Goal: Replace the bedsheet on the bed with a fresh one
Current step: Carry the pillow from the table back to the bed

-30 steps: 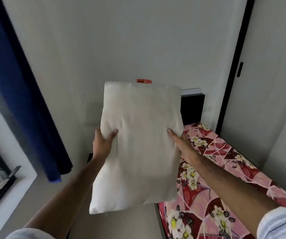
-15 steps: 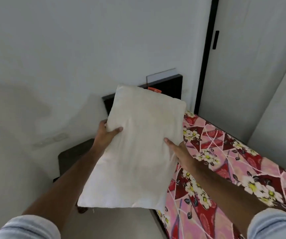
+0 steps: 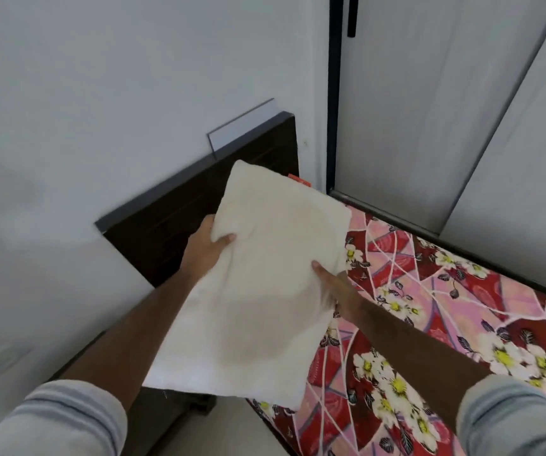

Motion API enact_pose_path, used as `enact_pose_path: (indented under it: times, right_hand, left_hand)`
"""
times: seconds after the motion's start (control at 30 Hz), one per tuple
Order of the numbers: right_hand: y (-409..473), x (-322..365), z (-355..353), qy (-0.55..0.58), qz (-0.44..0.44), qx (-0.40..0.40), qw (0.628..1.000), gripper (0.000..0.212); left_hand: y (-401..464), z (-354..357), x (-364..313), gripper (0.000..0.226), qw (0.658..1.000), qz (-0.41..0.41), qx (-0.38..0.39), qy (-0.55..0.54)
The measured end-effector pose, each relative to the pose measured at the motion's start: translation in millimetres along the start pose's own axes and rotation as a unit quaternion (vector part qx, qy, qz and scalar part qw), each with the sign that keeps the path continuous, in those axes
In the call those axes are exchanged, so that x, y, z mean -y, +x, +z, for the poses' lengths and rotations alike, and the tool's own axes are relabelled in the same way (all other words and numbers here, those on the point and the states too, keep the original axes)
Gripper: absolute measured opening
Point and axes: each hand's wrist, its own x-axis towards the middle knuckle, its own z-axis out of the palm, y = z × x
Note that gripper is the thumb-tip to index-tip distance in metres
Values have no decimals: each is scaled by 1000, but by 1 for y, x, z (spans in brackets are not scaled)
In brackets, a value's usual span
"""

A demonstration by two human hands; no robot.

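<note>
I hold a bare cream pillow (image 3: 258, 284) in the air over the head end of the bed. My left hand (image 3: 204, 248) grips its left edge, thumb on the front face. My right hand (image 3: 337, 287) grips its right edge, thumb on the front, fingers hidden behind. A small orange tag (image 3: 298, 180) sticks out at the pillow's top. The bed wears a red and pink sheet with white flowers (image 3: 445, 324), which runs away to the right. The pillow hides the bed's near head corner.
A dark wooden headboard (image 3: 179, 218) stands against the white wall behind the pillow. Grey wardrobe doors with a black frame (image 3: 332, 93) rise along the bed's far side. A dark low piece of furniture (image 3: 153, 413) sits beside the bed at the bottom left.
The pillow has come down and to the right, from in front of the wall toward the headboard and bed. My view has dropped with it; the blue curtain and window are out of sight.
</note>
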Motion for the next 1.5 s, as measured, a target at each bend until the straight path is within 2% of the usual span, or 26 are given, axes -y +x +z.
enact_pose_path:
  times: [0.17,0.43,0.53,0.6,0.63,0.73,0.83,0.97,1.03,1.17,1.3,1.5]
  right_hand:
    - [87,11,13,35,16,-57,998,132]
    - [179,61,83,115,48,-123,984,72]
    - [221,78,112,44,37,-123,991,60]
    - [246,82,121,-116,27,-89,989,67]
    - [254,77,123,-222,28,-60,973,63]
    - [254,59,129,-415,43,34,908,44]
    - [230,41,119,-506,26,48,861,53]
    - [179,38,77,-545,-14,-70,835,66]
    - [145,41,50,-586,-51,-151,794,76]
    - [59,35,-6,-636,-58,-262,723,86]
    - [-66,9,-62,-636,-18,-361,681,87]
    - [-287,-80,-129,-580,39,-488,651,95]
  left_hand:
    - [110,13,-2,61,994,60,26,89]
    - [299,30,11,70,976,136,58,162]
    - [352,38,40,70,947,171,54,267]
    - [362,50,66,67,925,183,101,316]
    - [360,58,80,66,913,190,122,340]
    - [337,81,119,64,873,215,176,401]
    - [309,105,137,63,848,233,227,420]
    - [273,136,117,63,811,303,259,428]
    - [250,155,94,64,783,374,260,424]
    - [180,199,34,69,735,480,282,387]
    - [65,246,-42,76,683,569,310,336]
    - [-150,286,-126,75,593,685,316,284]
